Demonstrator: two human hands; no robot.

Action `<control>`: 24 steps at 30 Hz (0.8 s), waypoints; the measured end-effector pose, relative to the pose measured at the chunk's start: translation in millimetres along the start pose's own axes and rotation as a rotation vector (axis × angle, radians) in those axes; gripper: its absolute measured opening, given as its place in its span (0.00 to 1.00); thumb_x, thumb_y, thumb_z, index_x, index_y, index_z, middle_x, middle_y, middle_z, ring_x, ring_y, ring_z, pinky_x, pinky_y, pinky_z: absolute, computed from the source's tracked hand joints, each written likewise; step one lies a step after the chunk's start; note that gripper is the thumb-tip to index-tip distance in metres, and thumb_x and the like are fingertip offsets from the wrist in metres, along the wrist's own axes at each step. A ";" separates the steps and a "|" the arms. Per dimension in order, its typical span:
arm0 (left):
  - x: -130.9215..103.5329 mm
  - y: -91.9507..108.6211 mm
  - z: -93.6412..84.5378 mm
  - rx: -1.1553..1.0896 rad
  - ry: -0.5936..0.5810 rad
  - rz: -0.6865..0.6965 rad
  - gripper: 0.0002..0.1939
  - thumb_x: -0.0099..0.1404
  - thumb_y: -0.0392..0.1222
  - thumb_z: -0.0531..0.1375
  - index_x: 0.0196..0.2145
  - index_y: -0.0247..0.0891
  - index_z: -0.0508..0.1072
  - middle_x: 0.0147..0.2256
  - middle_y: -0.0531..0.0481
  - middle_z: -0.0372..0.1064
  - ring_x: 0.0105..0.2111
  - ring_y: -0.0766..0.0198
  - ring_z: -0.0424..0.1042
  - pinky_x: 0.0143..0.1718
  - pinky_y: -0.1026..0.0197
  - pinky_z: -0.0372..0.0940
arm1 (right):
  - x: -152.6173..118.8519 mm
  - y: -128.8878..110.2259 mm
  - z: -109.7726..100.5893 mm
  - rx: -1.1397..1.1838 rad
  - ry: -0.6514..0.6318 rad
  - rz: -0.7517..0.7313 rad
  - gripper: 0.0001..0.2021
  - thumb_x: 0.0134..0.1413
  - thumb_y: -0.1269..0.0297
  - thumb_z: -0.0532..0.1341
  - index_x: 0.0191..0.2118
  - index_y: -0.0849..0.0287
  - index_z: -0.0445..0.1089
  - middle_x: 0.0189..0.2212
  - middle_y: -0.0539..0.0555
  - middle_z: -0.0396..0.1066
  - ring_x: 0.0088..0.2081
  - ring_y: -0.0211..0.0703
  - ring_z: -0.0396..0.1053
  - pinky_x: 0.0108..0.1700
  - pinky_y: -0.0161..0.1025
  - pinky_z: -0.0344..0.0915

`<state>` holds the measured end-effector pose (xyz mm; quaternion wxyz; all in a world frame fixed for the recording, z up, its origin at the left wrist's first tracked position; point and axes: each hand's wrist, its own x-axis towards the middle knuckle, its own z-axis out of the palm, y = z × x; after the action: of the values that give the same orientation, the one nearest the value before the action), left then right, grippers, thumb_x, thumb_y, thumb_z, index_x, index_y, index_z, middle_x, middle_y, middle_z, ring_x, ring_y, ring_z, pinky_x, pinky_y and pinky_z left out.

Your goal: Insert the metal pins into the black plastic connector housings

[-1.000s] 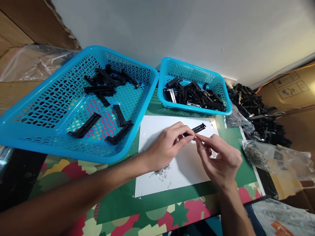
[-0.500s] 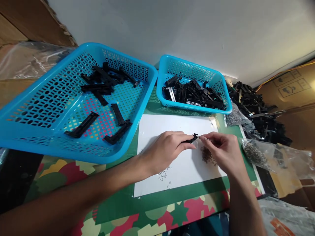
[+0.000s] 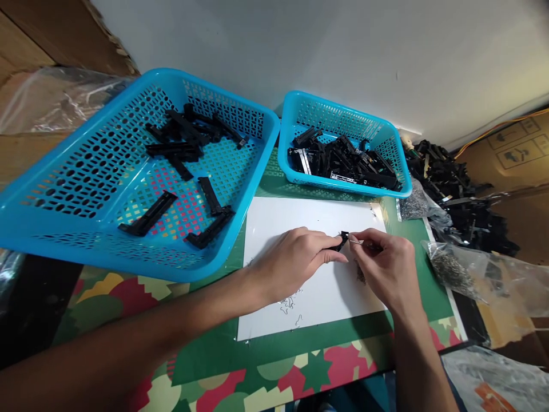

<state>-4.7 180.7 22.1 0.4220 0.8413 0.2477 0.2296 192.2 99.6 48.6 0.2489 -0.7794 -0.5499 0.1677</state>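
Note:
My left hand is closed on a small black plastic part above the white sheet; its far end sticks out past the thumb and forefinger, and the rest is hidden. Pinched in my right hand is a thin metal piece, right beside that end; whether the two touch I cannot tell. Partly behind the right hand lies a heap of tiny brownish metal pieces. Thin bent wires are scattered on the sheet below my left wrist.
A large blue basket with several black parts stands left. A smaller blue basket, fuller, stands behind the sheet. At right are a pile of black parts and clear bags of small metal pieces. A wall rises behind.
The view has shifted slightly. My right fingers have turned a little at the black part's end, and the thin metal piece shows more clearly. My left hand keeps its hold.

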 end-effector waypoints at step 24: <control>1.8 2.0 -3.4 0.023 -0.020 0.022 0.13 0.78 0.46 0.59 0.50 0.41 0.82 0.39 0.47 0.82 0.38 0.56 0.78 0.39 0.56 0.66 | 2.7 -1.6 -16.4 0.088 -0.186 0.048 0.19 0.66 0.52 0.63 0.46 0.62 0.83 0.33 0.57 0.82 0.28 0.44 0.74 0.30 0.37 0.66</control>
<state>-4.9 182.8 26.0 0.4121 0.8511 0.2369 0.2230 200.6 99.3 63.0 0.2265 -0.7618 -0.5440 0.2691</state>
